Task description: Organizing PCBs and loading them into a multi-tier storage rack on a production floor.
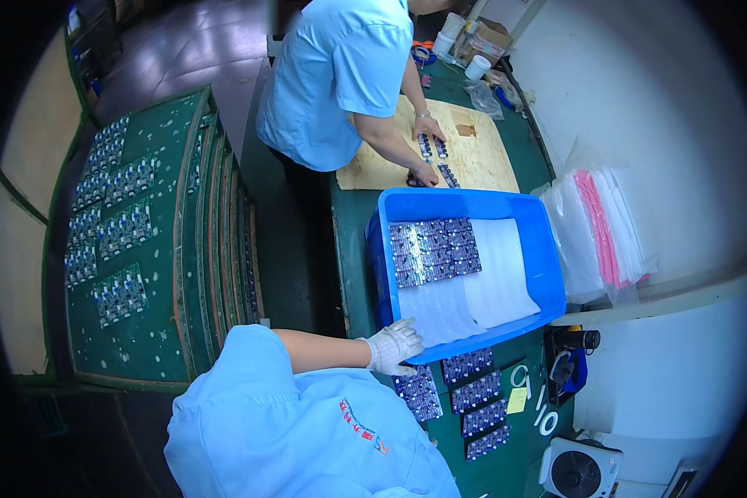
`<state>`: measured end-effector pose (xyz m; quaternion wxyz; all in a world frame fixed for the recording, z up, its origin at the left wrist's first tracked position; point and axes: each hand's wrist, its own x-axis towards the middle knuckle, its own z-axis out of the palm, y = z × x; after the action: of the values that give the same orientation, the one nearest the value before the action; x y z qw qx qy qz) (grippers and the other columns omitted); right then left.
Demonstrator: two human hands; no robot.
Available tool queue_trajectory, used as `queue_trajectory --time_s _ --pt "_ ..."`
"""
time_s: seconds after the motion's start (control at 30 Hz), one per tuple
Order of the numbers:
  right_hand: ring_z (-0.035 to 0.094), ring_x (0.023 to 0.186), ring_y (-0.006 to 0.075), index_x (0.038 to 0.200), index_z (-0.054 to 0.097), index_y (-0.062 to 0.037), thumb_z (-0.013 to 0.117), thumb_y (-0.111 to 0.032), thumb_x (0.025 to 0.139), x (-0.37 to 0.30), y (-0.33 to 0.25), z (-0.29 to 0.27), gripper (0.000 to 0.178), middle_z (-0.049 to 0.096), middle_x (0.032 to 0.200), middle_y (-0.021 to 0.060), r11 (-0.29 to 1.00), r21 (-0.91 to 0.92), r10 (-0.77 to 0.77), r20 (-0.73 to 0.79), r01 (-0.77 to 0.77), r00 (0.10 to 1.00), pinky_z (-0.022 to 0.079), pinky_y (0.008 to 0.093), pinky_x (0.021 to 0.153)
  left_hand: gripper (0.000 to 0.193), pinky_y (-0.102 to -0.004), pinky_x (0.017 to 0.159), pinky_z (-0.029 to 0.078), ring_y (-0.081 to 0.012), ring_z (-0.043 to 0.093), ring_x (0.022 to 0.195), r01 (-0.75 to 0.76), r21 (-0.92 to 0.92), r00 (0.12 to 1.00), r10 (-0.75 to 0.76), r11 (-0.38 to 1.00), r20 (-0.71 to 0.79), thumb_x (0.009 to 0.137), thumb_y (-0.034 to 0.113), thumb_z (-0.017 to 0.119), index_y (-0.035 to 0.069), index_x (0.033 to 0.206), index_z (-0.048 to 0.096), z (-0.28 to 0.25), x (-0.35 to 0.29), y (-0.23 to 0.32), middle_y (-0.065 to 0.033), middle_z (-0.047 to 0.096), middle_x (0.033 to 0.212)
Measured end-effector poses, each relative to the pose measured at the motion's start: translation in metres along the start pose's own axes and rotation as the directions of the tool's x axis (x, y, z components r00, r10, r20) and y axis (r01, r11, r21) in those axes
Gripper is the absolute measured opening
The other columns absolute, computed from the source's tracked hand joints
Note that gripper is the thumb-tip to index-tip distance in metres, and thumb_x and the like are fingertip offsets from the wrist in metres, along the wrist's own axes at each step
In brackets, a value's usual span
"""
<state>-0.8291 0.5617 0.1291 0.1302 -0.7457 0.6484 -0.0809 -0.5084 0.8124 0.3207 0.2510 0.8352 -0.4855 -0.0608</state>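
My left hand point(394, 347), in a white knit glove, rests at the near left corner of a blue plastic bin point(383, 274). Its fingers are stretched out against the rim, with the thumb apart. A block of purple circuit boards point(433, 251) lies in the bin on white foam sheet point(502, 274). Just below my hand, another purple circuit board point(419, 393) lies on the green table, partly covered by my shirt. To its right, several board strips point(476, 392) are set out in a column. My right hand is out of view.
Across the bin, a co-worker point(340, 83) handles small boards on a wooden sheet point(481, 162). Left stands a stack of green trays point(153, 274) carrying boards. Bagged foam sheets point(598, 228) lean at the right wall. A small fan point(577, 473) and black holder point(568, 369) sit near right.
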Motion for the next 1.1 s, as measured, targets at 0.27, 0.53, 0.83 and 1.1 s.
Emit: queue_trajectory --time_s 0.27,0.53,0.83,1.1 --pt "0.059 0.099 0.0380 0.114 0.056 0.0015 0.064 -0.033 0.081 0.009 -0.009 -0.004 0.048 0.061 0.107 0.0240 0.997 -0.030 -0.072 0.017 0.073 0.997 0.046 0.0439 0.085 0.061 -0.0534 0.112 0.020 -0.0297 0.049 0.117 -0.051 -0.015 0.999 0.051 0.999 0.002 0.080 0.052 0.057 0.004 0.117 0.057 0.001 -0.002 -0.005 -0.0141 0.055 0.120" --pt "0.059 0.099 0.0382 0.115 0.056 0.0015 0.063 -0.034 0.082 -0.003 -0.011 -0.007 0.048 0.060 0.107 0.0238 0.994 -0.056 -0.092 0.042 0.094 0.995 0.046 0.0447 0.085 0.056 -0.0538 0.112 0.020 -0.0319 0.050 0.116 -0.087 -0.179 0.996 0.085 0.980 -0.020 0.080 0.047 0.060 0.006 0.117 0.057 -0.007 -0.005 -0.010 -0.0141 0.055 0.122" --pt "0.059 0.099 0.0385 0.115 0.056 0.0016 0.062 -0.035 0.084 -0.003 -0.011 -0.018 0.048 0.060 0.108 0.0236 0.992 -0.073 -0.101 0.048 0.104 0.994 0.047 0.0455 0.086 0.047 -0.0471 0.109 0.030 -0.0316 0.051 0.118 -0.135 -0.365 0.988 0.098 0.921 -0.117 0.084 0.039 0.060 0.005 0.116 0.058 -0.013 -0.004 -0.029 -0.0121 0.058 0.121" --pt "0.059 0.099 0.0387 0.115 0.056 0.0016 0.061 -0.036 0.085 0.002 -0.017 -0.008 0.049 0.060 0.108 0.0234 0.994 -0.042 -0.103 0.051 0.105 0.993 0.047 0.0463 0.087 0.042 -0.0474 0.109 0.030 -0.0267 0.055 0.113 -0.074 -0.285 0.996 0.084 0.956 0.020 0.085 0.038 0.058 0.006 0.112 0.059 -0.007 0.005 -0.024 -0.0102 0.060 0.118"
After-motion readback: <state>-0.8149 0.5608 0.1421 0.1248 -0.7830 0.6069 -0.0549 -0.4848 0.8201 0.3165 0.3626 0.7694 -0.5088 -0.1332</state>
